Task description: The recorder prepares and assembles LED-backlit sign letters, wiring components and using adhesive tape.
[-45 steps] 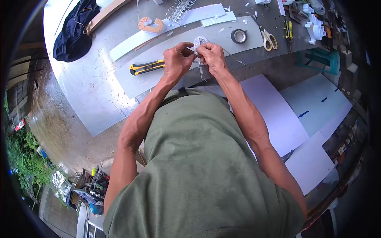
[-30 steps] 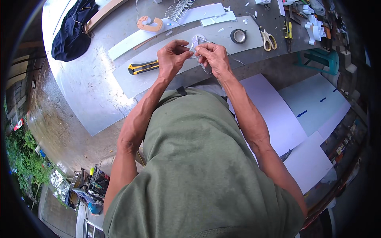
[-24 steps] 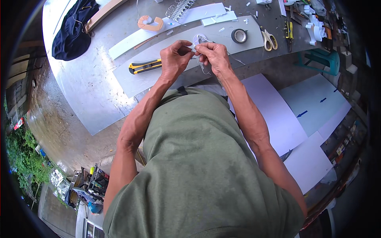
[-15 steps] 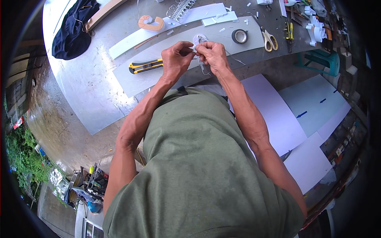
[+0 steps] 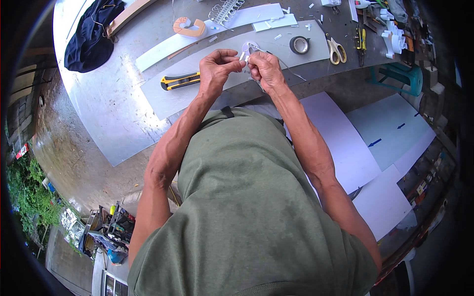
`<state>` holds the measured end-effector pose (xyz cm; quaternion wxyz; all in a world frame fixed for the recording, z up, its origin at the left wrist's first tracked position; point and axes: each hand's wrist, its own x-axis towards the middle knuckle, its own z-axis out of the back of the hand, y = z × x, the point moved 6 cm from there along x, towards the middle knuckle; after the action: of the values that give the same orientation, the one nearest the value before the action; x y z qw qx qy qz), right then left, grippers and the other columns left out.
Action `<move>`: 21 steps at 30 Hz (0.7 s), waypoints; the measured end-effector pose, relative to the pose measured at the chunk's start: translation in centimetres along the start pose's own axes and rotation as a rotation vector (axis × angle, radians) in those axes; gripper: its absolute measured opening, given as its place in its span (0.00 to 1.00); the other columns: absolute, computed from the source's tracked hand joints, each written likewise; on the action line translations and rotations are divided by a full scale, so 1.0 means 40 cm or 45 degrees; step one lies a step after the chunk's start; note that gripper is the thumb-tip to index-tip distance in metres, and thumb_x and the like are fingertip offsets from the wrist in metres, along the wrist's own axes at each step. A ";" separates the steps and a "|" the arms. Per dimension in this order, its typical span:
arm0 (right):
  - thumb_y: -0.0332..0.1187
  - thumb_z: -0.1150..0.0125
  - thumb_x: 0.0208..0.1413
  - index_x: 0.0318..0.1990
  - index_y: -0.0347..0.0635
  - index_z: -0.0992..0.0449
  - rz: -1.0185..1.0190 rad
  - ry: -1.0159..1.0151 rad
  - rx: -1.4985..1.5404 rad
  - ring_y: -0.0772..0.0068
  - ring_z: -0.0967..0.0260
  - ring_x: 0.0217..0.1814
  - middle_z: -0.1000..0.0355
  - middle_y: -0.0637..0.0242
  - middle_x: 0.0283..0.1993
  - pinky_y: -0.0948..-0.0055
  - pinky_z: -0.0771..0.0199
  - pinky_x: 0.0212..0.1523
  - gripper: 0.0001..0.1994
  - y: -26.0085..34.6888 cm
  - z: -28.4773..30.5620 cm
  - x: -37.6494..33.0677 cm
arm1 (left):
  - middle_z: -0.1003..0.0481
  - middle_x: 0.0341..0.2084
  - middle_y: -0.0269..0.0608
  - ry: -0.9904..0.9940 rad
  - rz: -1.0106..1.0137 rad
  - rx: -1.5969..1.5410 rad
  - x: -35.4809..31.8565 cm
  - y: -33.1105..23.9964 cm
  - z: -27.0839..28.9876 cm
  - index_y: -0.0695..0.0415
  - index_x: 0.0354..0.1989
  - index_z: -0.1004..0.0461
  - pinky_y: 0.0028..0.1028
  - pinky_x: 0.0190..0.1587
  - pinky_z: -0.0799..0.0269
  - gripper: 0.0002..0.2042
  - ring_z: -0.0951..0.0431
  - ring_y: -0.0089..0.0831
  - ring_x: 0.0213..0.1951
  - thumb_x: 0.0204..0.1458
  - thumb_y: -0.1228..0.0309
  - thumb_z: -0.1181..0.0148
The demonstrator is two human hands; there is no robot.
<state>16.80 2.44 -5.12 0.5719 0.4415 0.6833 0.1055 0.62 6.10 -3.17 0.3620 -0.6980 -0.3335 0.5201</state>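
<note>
My left hand (image 5: 217,71) is closed in a pinch on a small white strip (image 5: 242,56) at its fingertips. Close beside it, my right hand (image 5: 267,71) has its thumb and fingers pressed together; a bit of white shows at the tips, but the rest is hidden. Just beyond the fingers lies a pale rounded piece (image 5: 245,46), and a thin pale wire (image 5: 292,72) trails off to the right. Under both hands is a long grey sheet (image 5: 157,101). A yellow-and-black utility knife (image 5: 178,81) rests left of my left hand. Black tape (image 5: 299,45) sits to the right.
Scissors (image 5: 337,52) and yellow-handled pliers (image 5: 363,39) lie at the right. Farther back are an orange-and-white curved piece (image 5: 189,26), a white strip (image 5: 150,61) and clear looped plastic (image 5: 226,12). Dark cloth (image 5: 94,37) lies far left. A teal stool (image 5: 402,79) and white sheets (image 5: 340,143) stand below right.
My fingertips have drawn slightly apart, and the small white strip now shows between them. The left hand has turned a little, with its fingers more stretched toward the right.
</note>
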 end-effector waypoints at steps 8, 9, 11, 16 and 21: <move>0.28 0.38 0.60 0.40 0.32 0.23 0.422 -0.334 -0.325 0.81 0.32 0.20 0.23 0.62 0.29 0.80 0.38 0.17 0.06 0.214 0.119 -0.013 | 0.16 0.36 0.47 -0.067 -0.038 -0.079 0.007 0.010 0.019 0.70 0.51 0.22 0.30 0.44 0.17 0.20 0.15 0.30 0.36 0.51 0.78 0.24; 0.26 0.42 0.62 0.46 0.29 0.23 0.514 -0.356 -0.399 0.78 0.27 0.23 0.20 0.57 0.35 0.80 0.32 0.18 0.09 0.253 0.147 0.002 | 0.16 0.36 0.47 -0.058 -0.035 -0.077 0.006 0.009 0.015 0.70 0.51 0.22 0.30 0.44 0.17 0.20 0.15 0.30 0.36 0.51 0.78 0.24; 0.24 0.47 0.64 0.53 0.27 0.27 0.678 -0.429 -0.536 0.74 0.23 0.28 0.20 0.53 0.43 0.79 0.26 0.21 0.13 0.307 0.145 -0.004 | 0.16 0.37 0.48 -0.047 -0.046 -0.126 0.006 0.003 0.008 0.70 0.52 0.23 0.31 0.46 0.16 0.20 0.15 0.31 0.37 0.53 0.77 0.25; 0.25 0.59 0.69 0.68 0.27 0.38 0.709 -0.539 -0.489 0.64 0.18 0.38 0.24 0.47 0.56 0.75 0.16 0.28 0.22 0.285 0.125 -0.058 | 0.16 0.36 0.49 0.005 -0.069 -0.094 -0.001 -0.007 0.001 0.71 0.53 0.23 0.32 0.47 0.16 0.19 0.14 0.33 0.39 0.56 0.76 0.28; 0.40 0.40 0.69 0.53 0.30 0.23 0.705 -0.453 -0.555 0.73 0.20 0.36 0.19 0.58 0.38 0.75 0.20 0.32 0.18 0.241 0.158 -0.076 | 0.16 0.39 0.50 0.063 -0.053 -0.091 -0.010 -0.028 -0.013 0.71 0.55 0.24 0.33 0.50 0.15 0.17 0.14 0.34 0.40 0.62 0.72 0.33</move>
<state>26.86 3.65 1.19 0.7116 0.4888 0.3904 0.3200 0.93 6.28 -1.93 0.3557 -0.7160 -0.3572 0.4829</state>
